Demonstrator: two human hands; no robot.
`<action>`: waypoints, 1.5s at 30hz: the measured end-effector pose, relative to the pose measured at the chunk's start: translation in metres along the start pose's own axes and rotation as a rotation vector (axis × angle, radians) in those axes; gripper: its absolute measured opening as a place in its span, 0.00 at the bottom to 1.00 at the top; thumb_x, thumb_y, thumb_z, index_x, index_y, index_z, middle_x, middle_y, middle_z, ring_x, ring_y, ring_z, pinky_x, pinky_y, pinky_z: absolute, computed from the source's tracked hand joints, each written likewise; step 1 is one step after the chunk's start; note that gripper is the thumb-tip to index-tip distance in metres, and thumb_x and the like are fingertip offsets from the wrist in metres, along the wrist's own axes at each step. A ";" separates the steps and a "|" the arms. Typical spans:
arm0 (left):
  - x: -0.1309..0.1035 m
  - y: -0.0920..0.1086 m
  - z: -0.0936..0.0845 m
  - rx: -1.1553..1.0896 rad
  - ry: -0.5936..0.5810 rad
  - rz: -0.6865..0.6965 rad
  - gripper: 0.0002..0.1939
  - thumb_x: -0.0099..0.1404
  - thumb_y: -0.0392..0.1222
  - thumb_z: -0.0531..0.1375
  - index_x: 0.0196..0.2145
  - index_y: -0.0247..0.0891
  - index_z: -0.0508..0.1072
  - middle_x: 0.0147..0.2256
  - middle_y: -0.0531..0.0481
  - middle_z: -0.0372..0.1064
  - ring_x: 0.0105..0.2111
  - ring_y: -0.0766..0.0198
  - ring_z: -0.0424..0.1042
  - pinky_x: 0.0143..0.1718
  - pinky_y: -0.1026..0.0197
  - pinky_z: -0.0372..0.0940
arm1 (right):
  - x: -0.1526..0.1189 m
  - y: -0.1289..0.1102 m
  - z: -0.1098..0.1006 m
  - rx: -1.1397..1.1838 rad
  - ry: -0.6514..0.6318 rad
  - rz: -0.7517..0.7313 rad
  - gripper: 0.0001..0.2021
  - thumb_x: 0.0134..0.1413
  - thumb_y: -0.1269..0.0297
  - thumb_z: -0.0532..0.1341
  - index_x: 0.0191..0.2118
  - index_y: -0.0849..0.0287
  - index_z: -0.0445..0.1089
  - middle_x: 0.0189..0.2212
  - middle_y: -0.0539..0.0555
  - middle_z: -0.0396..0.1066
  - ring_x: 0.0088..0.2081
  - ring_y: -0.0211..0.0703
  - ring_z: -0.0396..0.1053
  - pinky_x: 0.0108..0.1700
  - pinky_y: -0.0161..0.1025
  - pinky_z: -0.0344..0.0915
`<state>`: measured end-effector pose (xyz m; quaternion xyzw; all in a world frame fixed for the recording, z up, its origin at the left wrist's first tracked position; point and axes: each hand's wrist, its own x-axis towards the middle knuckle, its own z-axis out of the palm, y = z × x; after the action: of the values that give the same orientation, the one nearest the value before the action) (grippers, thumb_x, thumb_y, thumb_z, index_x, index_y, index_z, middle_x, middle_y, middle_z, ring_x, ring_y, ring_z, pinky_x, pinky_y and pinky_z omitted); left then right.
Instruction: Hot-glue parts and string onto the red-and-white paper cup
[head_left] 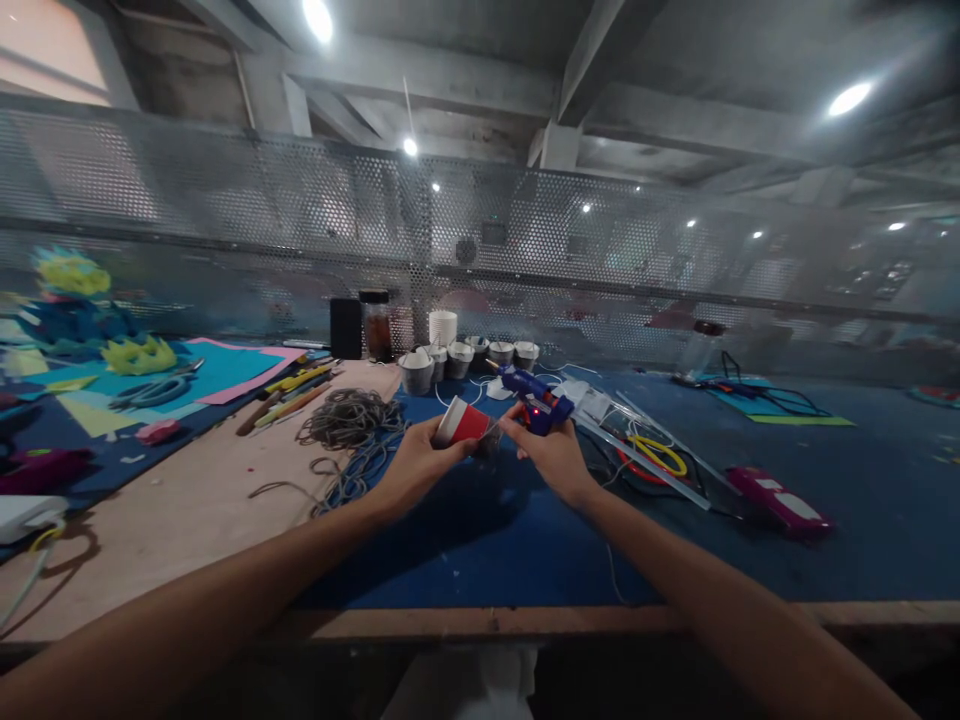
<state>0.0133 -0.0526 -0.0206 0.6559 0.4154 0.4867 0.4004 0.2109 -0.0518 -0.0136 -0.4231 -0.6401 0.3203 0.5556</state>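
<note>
My left hand [425, 462] is closed around a red and white paper cup [468, 424], which is tilted on its side above the blue tabletop. Dark grey cord [488, 440] covers the cup end facing right. The thumb and fingers of my right hand [551, 452] pinch together beside that end, on a thin strand of the cord. A blue hot glue gun [534, 392] with a lit red light shows directly above and behind my right hand, its nozzle towards the upper left. Whether this hand also grips the gun's handle, I cannot tell.
Loose grey cord [352, 418] lies left of my hands, beside pens and cutters [300, 388]. Several grey-wrapped cups [460, 358] stand behind. Clear glue sticks [645, 455], yellow cord [664, 455] and a magenta object [780, 502] lie right. Scissors [154, 390] rest far left.
</note>
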 end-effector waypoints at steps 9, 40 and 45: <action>-0.001 0.002 0.000 0.029 0.019 -0.027 0.19 0.56 0.48 0.69 0.39 0.29 0.78 0.31 0.47 0.78 0.30 0.59 0.74 0.32 0.63 0.64 | 0.000 0.001 -0.002 0.009 -0.003 -0.005 0.13 0.52 0.51 0.67 0.34 0.57 0.72 0.26 0.49 0.70 0.23 0.36 0.64 0.26 0.35 0.66; 0.001 0.002 -0.001 -0.029 -0.058 -0.020 0.18 0.55 0.46 0.69 0.39 0.31 0.78 0.32 0.47 0.78 0.29 0.61 0.74 0.31 0.64 0.65 | 0.005 -0.006 -0.003 -0.014 0.019 0.035 0.15 0.50 0.51 0.68 0.34 0.58 0.74 0.27 0.51 0.72 0.23 0.37 0.65 0.27 0.37 0.67; -0.001 0.003 0.000 -0.013 -0.082 -0.036 0.16 0.56 0.46 0.69 0.38 0.31 0.78 0.31 0.49 0.77 0.28 0.63 0.72 0.30 0.65 0.62 | 0.007 -0.006 -0.002 -0.047 0.006 0.017 0.14 0.51 0.51 0.67 0.33 0.58 0.74 0.27 0.50 0.72 0.24 0.38 0.66 0.27 0.36 0.68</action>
<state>0.0133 -0.0542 -0.0183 0.6652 0.4073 0.4549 0.4298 0.2116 -0.0487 -0.0047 -0.4424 -0.6419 0.3087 0.5449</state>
